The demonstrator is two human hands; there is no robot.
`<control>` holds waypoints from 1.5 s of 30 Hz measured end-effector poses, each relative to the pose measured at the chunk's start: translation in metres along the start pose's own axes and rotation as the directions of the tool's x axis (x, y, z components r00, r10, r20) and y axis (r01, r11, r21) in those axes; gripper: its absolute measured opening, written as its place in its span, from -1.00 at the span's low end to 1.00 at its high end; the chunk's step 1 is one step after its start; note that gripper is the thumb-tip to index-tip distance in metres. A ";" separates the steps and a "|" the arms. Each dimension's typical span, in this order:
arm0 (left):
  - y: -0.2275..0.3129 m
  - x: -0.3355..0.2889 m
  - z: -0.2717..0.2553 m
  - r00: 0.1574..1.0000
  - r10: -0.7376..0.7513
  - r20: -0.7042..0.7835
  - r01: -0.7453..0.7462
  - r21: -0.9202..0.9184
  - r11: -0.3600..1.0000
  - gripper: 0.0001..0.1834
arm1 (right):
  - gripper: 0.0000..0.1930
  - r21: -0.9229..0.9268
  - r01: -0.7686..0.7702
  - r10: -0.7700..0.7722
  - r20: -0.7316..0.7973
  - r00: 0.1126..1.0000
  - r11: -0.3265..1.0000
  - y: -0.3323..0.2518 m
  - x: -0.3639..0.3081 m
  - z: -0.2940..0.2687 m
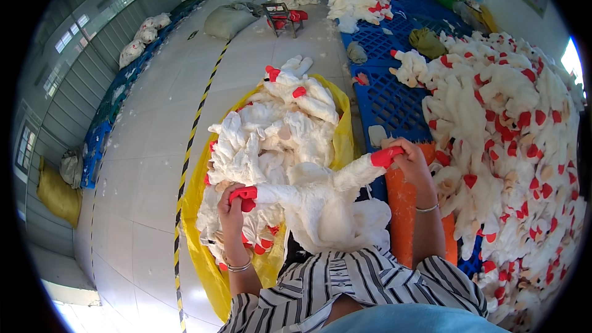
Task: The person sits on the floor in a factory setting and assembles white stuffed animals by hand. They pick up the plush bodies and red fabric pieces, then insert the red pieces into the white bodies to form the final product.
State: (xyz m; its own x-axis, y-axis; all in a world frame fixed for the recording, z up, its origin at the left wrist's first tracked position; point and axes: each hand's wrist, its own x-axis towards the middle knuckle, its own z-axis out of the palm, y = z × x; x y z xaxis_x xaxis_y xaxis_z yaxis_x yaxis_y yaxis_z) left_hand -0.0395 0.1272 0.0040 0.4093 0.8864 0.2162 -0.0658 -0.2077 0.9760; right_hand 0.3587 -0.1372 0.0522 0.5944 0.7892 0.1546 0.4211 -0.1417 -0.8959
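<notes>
Left hand (230,206): raised, pinched closed on one red tip (246,193)
Right hand (407,158): farther forward, pinching opposite red tip (383,158)
Plush toy skin (333,209): white, furry, slack-bodied; spread between hands, before striped shirt (364,274)

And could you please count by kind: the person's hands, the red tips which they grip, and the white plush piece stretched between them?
Left hand and right hand: 2
Gripped red tips: 2
White plush piece: 1
Total: 5, tips counted separately
</notes>
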 end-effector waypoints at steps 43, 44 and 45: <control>0.080 0.008 0.125 0.780 0.064 0.622 -0.051 -0.039 0.998 -0.84 | -0.82 0.136 0.033 -0.078 0.333 0.940 0.990 -0.109 0.005 0.084; 0.079 0.007 0.125 0.783 0.074 0.618 -0.058 -0.046 0.997 -0.84 | -0.82 0.130 0.036 -0.078 0.335 0.939 0.991 -0.108 0.005 0.084; 0.079 0.007 0.125 0.785 0.084 0.613 -0.066 -0.052 0.996 -0.84 | -0.82 0.139 0.020 -0.067 0.339 0.938 0.990 -0.110 0.005 0.083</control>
State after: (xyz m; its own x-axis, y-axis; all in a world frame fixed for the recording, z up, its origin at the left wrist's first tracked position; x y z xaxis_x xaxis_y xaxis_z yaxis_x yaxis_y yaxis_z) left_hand 0.0724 0.0654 0.0789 0.8740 0.4250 0.2357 -0.1401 -0.2442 0.9596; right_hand 0.2580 -0.0681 0.1168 0.2975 0.9526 0.0637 0.3338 -0.0413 -0.9417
